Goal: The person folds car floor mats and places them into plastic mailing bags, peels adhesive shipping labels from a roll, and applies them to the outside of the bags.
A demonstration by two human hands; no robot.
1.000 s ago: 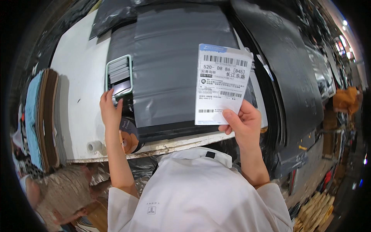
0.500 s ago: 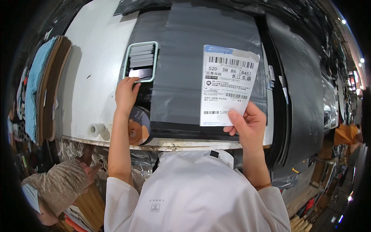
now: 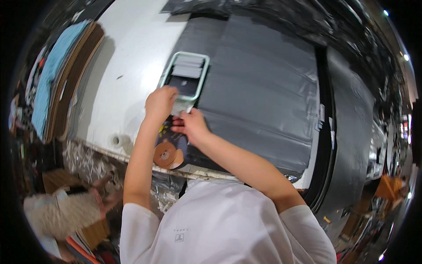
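Near the middle-left of the table lies a mint-green rounded frame point(image 3: 206, 70), with grey strips at its far end and a dark glossy panel point(image 3: 186, 85) at its near end. My left hand point(image 3: 161, 103) is at the frame's near left corner with its fingers curled inward; motion blur hides what they grip. A pale blurred patch point(image 3: 181, 106) shows between my hands. My right hand point(image 3: 192, 126) is just nearer to me, thumb and fingers apart, beside that patch. Below my hands lies a dark, rounded item with a brown bear print point(image 3: 167, 155).
Large dark grey plastic sheets point(image 3: 259, 88) cover the right of the white table point(image 3: 127, 48). A stack of blue, brown and grey mats point(image 3: 66, 83) stands at the left. A small white roll point(image 3: 117, 141) sits near the front edge. Another person point(image 3: 66, 213) is at lower left.
My right hand has moved left from over the grey sheets to beside my left hand. The printed white label sheet it held is out of sight. The view has turned slightly.
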